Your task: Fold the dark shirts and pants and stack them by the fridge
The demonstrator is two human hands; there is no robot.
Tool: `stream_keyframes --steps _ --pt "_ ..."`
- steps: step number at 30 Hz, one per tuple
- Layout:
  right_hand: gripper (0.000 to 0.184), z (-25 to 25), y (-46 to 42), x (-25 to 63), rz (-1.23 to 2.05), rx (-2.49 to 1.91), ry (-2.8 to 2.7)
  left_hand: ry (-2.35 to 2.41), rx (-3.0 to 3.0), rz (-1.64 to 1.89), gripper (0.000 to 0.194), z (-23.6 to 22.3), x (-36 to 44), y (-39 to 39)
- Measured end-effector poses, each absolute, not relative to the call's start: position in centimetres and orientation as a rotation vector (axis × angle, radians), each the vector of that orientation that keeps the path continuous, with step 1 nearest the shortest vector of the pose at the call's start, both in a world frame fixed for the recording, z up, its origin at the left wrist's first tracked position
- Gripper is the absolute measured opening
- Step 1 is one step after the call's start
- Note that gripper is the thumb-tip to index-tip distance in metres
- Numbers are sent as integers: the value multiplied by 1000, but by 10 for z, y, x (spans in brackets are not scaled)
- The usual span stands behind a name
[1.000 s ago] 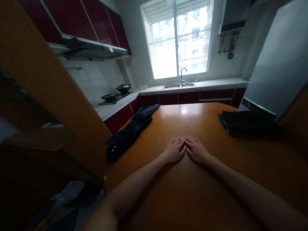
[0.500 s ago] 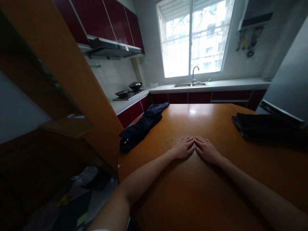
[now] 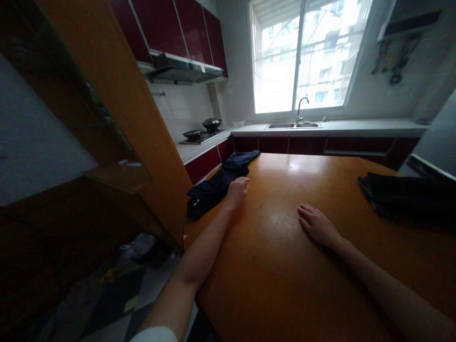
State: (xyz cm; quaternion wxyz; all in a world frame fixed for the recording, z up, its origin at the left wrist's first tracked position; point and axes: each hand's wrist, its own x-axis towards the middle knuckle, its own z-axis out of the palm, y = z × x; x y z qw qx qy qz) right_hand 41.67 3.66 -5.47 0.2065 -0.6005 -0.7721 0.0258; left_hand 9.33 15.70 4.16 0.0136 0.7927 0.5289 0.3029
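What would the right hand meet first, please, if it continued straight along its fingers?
The right hand would probably meet the crumpled navy cloth; depth is unclear, so it might brush the left hand first.

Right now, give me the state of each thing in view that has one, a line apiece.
Dark blue cloth: rumpled, along the table's left edge.
Black cloth: folded, lying flat.
Left hand: partly curled beside the dark blue cloth; contact unclear.
Right hand: open, palm down.
Rear pan: lid on.
Red upper cabinets: shut.
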Motion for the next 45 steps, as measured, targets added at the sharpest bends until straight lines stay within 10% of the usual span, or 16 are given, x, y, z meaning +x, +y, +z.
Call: stream_keyframes --steps 14,23,31,41,45 --pt "50 -52 34 416 43 -1675 -2145 2702 1224 984 61 20 -45 194" --pt "50 -59 38 420 50 -1642 -2136 2650 1383 1219 36 18 -52 196" --pt "49 -59 39 418 27 -1649 -2146 2035 2232 1446 34 46 -10 191" --pt "42 -51 43 419 243 -1583 -1671 339 3150 603 23 1 174 122" --pt "40 -47 45 422 265 -1601 -1499 318 3139 789 26 2 187 97"
